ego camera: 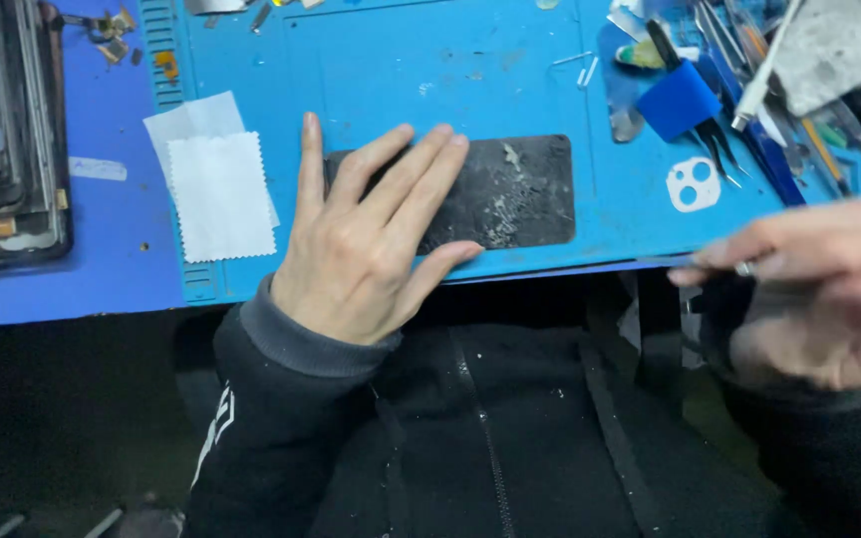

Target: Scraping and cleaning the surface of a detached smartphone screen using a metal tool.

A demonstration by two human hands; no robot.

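Blurred right hand (pixel 809 299) nearest me, grip unclear, while my left hand (pixel 361 249) lies spread, pinning under its fingers the flat black residue-crusted phone back panel (pixel 510 194)—thin, stiff, probably brittle, best lifted by edges.

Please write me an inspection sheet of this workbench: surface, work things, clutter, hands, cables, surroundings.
Surface: blue rubber repair mat on a blue table.
Work things: black rectangular phone back panel, scratched and dusty, flat near the mat's front edge.
Clutter: white wipe sheets; white camera-hole cutout piece; tweezers and hand tools at top right.
Hands: left hand pressed flat on the panel; right hand blurred, off the mat, pinching something small.
Cables: nothing seen.
Surroundings: stack of dark phone frames at left; black jacket below.
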